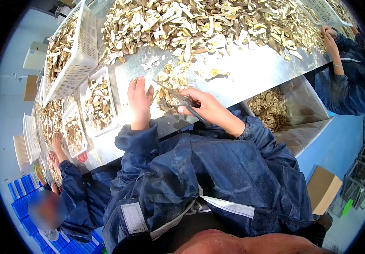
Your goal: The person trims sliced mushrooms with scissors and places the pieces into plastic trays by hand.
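Observation:
My left hand [140,100] is raised above the metal table, its fingers closed on a pale mushroom slice [148,80]. In my right hand [210,109] is a pair of scissors [178,95] with dark handles. Their blades point up and left toward the slice; whether they touch it I cannot tell. Small mushroom scraps [167,101] lie on the table below and around the blades. A yellowish mushroom piece [217,74] rests to the right of them. Beyond my hands spreads a large heap of sliced mushrooms [191,25].
At left, a tall white basket [90,44] and two white trays [114,101] hold mushroom slices. A lined bin [305,110] with brown scraps stands below the table edge at right. Co-workers' hands [331,42] work at the right, and another person's hands [56,146] at the left.

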Motion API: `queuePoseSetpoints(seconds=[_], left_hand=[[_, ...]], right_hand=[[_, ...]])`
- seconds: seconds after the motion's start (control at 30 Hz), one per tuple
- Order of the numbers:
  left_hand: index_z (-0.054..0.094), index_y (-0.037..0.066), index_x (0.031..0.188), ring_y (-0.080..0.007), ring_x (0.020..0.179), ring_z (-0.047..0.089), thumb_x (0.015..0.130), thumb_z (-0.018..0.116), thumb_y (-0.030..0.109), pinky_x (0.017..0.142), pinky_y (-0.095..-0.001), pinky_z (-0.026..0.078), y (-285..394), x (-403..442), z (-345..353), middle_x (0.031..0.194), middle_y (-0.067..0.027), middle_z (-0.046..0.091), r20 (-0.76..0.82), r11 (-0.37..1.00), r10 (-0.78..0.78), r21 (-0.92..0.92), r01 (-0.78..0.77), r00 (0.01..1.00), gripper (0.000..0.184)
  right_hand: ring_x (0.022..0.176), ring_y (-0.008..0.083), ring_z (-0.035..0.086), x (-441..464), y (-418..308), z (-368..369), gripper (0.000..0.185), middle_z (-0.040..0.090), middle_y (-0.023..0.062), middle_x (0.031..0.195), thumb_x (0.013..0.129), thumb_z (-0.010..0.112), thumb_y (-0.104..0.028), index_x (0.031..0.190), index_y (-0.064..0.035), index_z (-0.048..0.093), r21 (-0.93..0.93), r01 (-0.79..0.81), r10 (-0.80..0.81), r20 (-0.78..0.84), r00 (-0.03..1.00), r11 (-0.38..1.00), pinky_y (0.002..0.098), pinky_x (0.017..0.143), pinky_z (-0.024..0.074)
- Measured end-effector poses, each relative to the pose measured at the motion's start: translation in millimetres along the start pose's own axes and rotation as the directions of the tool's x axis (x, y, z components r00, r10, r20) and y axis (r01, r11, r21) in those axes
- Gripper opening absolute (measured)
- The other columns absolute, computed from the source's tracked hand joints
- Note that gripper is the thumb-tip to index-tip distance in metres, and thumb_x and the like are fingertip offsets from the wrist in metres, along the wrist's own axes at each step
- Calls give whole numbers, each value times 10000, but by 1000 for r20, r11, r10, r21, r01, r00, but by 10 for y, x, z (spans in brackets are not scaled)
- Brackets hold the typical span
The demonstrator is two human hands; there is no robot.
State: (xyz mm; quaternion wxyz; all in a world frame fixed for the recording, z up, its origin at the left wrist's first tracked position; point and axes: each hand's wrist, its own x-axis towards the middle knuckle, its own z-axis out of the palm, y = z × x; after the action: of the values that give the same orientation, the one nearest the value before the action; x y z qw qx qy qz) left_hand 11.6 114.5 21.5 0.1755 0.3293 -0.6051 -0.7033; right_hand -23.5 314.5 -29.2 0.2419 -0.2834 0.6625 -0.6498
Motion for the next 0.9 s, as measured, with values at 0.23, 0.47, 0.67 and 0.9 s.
queuePoseSetpoints(seconds=[0.23,0.47,0.67,0.9], left_hand=[[547,68,966,-65,692,519,1051,506,319,567,-205,421,-206,159,-103,835,-5,572,55,946,272,168,-277,961,268],[572,60,996,-119,670,596,1025,561,241,560,-222,456,-30,24,-212,845,-74,646,275,994,5,101,-34,961,183],[582,62,1002,-117,661,596,1008,589,173,556,-234,452,-68,77,-286,839,-66,647,382,995,6,86,-43,924,111],[595,77,1015,-114,649,587,991,610,161,560,-233,431,-36,53,-308,798,-51,640,390,997,-73,49,58,918,88]], right_hand=[[681,60,471,-9,-88,-38,378,542,-17,720,910,762,-298,1171,-58,630,-13,-74,75,89,993,997,248,598,378],[690,49,463,-21,27,-14,326,545,-18,722,930,743,-257,1140,-36,628,23,-37,36,16,999,999,244,600,380],[688,52,464,-23,30,-28,316,552,-14,739,931,742,-236,1131,-23,621,-13,-91,91,41,995,996,247,596,387],[673,71,476,-51,51,-28,361,563,8,744,913,758,-271,1155,-42,619,-60,-62,61,-23,998,996,258,598,396]])
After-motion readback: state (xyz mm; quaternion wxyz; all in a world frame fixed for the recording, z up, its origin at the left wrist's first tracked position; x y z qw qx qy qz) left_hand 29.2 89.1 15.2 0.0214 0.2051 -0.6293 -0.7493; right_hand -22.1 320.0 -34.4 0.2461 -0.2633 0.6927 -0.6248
